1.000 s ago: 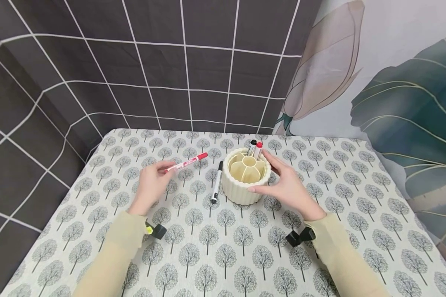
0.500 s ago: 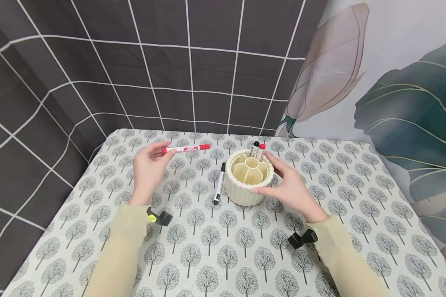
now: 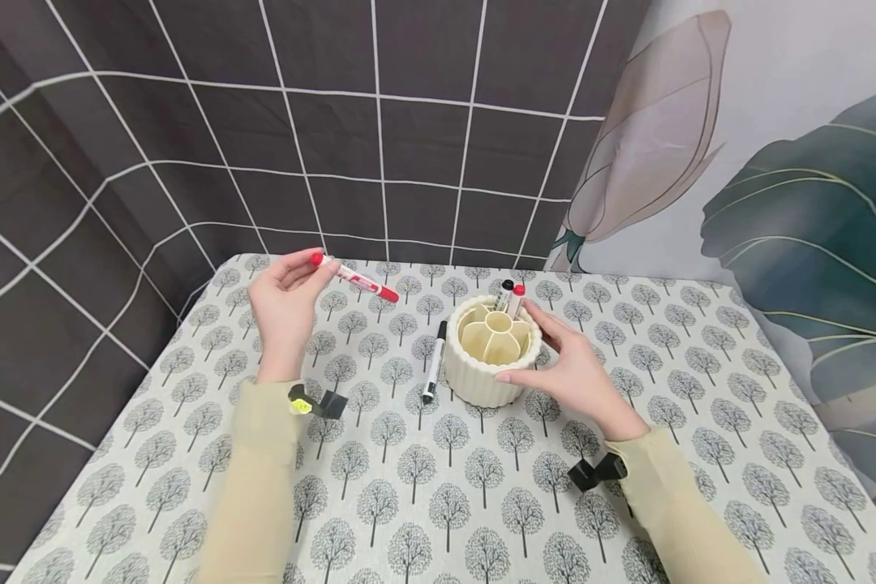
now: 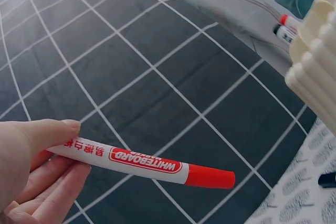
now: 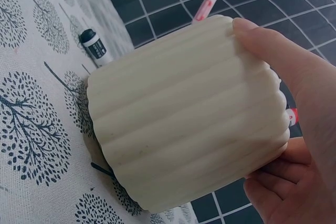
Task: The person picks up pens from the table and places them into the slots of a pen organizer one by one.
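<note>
My left hand [image 3: 285,304] pinches a red whiteboard marker [image 4: 142,163] near its end between thumb and fingers, held up above the table with its red cap pointing right and down. On the right, my right hand [image 3: 573,369] grips the rim and side of a cream ribbed pen holder [image 5: 184,114] that stands on the table. Inside, the holder has petal-shaped compartments round a central tube. A black-capped marker [image 3: 504,294] and a red-capped marker [image 3: 517,298] stand in its back compartments. Just left of the holder lies a black-and-white marker [image 3: 435,362].
The table wears a white cloth [image 3: 380,503] printed with grey trees. Behind it hangs a dark curtain [image 3: 343,138] with a white grid, and at the right a light curtain [image 3: 650,146] with large leaves. A black camera mount sits on each wrist.
My left hand has risen and moved slightly left with the red marker, whose capped end has swung from pointing up-right to down-right. The right hand and pen holder have stayed in place.
</note>
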A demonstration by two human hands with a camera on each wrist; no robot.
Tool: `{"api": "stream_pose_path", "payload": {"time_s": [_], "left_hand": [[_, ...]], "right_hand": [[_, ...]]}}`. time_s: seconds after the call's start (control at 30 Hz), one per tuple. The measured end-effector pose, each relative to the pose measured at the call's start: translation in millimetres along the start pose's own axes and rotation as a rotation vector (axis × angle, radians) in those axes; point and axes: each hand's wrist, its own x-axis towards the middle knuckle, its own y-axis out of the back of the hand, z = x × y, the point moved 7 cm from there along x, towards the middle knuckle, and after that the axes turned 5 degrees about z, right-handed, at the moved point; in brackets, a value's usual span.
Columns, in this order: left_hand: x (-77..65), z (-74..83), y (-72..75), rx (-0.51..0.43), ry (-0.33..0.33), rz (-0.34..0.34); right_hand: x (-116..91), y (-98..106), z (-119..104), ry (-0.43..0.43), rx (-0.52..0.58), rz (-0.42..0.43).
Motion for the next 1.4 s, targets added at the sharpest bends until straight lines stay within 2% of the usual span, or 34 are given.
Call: {"api": "stream_pose_path", "payload": {"time_s": [0.17,0.3,0.5,0.73,0.97,1.13,1.4], "left_hand": [[2.3,5.2,-6.0,-0.083,-0.002,0.007],[2.5,10.6,-11.4,-0.086,-0.024,0.001],[0.4,22.4,-24.2,-0.103,-0.079,-0.041],[-2.7,34.7,-45.4,-0.163,-0.097,-0.106],[-7.7,43.9,-68.1,-0.160,-0.142,-0.175],[-13.9,47.4,-84.6,-0.124,-0.156,-0.228],[-27.2,42.0,-108.9,-0.067,-0.176,-0.315]], "right_hand": [[0.2,0.3,0.8,0.005,-0.001,0.000],[0.3,0.0,1.9,0.001,0.006,-0.003],[0.8,0.8,1.0,0.003,0.007,0.000],[1.1,1.4,-0.4,0.017,0.019,-0.001],[1.7,1.2,-0.7,0.023,0.032,0.000],[1.0,1.3,0.0,0.016,0.035,-0.002],[0.7,1.3,0.3,0.018,0.031,0.003]]}}
